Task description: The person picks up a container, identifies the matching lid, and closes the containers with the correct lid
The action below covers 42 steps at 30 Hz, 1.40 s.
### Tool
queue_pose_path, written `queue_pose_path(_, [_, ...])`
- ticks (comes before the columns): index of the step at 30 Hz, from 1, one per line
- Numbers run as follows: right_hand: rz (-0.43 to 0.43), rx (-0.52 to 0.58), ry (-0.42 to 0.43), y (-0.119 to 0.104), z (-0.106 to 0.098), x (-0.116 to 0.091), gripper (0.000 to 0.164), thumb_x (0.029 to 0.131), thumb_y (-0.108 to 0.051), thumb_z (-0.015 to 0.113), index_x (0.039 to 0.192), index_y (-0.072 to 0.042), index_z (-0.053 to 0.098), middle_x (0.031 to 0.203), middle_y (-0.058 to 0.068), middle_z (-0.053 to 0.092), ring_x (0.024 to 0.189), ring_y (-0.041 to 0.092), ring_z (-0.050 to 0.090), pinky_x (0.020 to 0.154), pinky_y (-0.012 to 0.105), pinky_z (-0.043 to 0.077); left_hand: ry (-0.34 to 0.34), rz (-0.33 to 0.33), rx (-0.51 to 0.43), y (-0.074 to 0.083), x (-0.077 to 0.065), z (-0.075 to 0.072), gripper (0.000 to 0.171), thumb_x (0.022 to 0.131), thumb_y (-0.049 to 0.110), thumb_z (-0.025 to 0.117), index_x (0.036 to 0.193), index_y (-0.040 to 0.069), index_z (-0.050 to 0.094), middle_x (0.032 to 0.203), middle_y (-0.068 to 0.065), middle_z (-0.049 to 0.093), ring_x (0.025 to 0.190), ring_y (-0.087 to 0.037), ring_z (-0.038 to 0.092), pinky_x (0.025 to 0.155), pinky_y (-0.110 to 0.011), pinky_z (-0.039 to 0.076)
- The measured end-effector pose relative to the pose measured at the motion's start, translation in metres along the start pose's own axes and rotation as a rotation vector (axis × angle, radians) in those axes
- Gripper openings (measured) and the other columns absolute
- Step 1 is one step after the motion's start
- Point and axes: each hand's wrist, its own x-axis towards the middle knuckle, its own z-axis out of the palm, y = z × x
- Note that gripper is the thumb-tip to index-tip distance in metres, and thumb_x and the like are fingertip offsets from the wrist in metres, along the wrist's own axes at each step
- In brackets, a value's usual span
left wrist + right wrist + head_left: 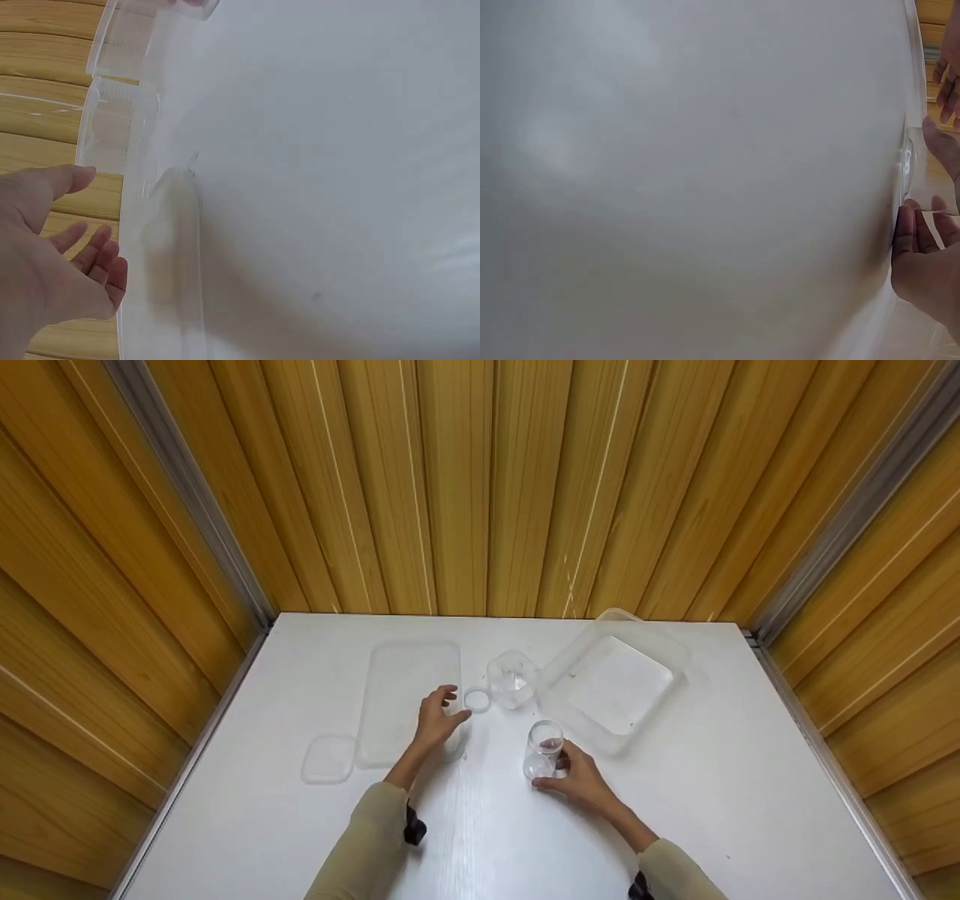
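In the head view my right hand (586,786) grips a clear jar (540,763) that stands upright on the white table, its mouth facing up. Thumb and fingers come round the jar's right side and base; the right wrist view catches the jar's lower part (909,165) between them. My left hand (437,724) hovers over the right edge of a large clear rectangular lid (411,667), fingers loosely bent and holding nothing. Just beyond its thumb lies a small round ring-like lid (477,710). The left wrist view also has this hand (64,262) with nothing in its grasp.
A small clear faceted container (512,679) stands behind the round lid. Right of it is a large translucent rectangular tub (664,649), set at an angle. A small squarish lid (328,760) lies at the left. Yellow wood-look panels (525,495) enclose the table (480,840).
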Motion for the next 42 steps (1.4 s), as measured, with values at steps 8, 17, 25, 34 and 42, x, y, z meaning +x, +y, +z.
queue_pose_path(8, [0.009,-0.013,-0.038,-0.006,-0.004,0.004,0.066,0.072,-0.017,0.093,0.124,0.002,0.057,0.109,0.014,0.067,0.094,0.019,0.061,0.08,0.023,0.05,0.039,-0.064,0.285,0.001,0.018,0.024,0.07,0.074,0.018,0.09,0.133,-0.007,0.06,0.128,-0.024,0.063,0.123,-0.042,0.051,0.105,-0.059,0.04])
queue_pose_path(17, [0.054,-0.042,-0.041,-0.013,-0.003,0.004,0.07,0.07,-0.016,0.094,0.126,0.003,0.057,0.114,0.016,0.068,0.097,0.022,0.066,0.084,0.029,0.054,0.059,-0.029,0.482,-0.001,0.026,0.044,0.053,0.077,0.013,0.084,0.124,-0.005,0.067,0.123,-0.021,0.063,0.117,-0.038,0.049,0.1,-0.055,0.039])
queue_pose_path(25, [0.06,-0.01,-0.047,-0.011,-0.003,0.004,0.067,0.069,-0.014,0.094,0.124,0.002,0.059,0.112,0.015,0.068,0.096,0.02,0.065,0.082,0.026,0.053,0.093,0.01,0.489,0.0,0.02,0.045,0.044,0.079,0.011,0.08,0.118,-0.005,0.07,0.118,-0.021,0.065,0.114,-0.037,0.051,0.1,-0.055,0.04])
queue_pose_path(34, [0.051,-0.014,-0.038,-0.011,-0.004,0.004,0.067,0.07,-0.015,0.093,0.123,0.003,0.057,0.11,0.015,0.067,0.096,0.02,0.062,0.081,0.024,0.05,0.131,0.012,0.386,0.005,0.015,0.04,0.053,0.075,0.017,0.087,0.12,-0.002,0.067,0.119,-0.021,0.06,0.116,-0.038,0.048,0.101,-0.059,0.035])
queue_pose_path(42, [0.042,-0.008,-0.016,-0.01,0.0,0.003,0.066,0.071,-0.013,0.092,0.124,0.003,0.057,0.111,0.015,0.067,0.098,0.022,0.061,0.086,0.031,0.05,0.062,0.059,0.159,0.008,0.0,0.028,0.053,0.075,0.008,0.083,0.121,-0.007,0.061,0.115,-0.022,0.054,0.108,-0.035,0.054,0.094,-0.048,0.051])
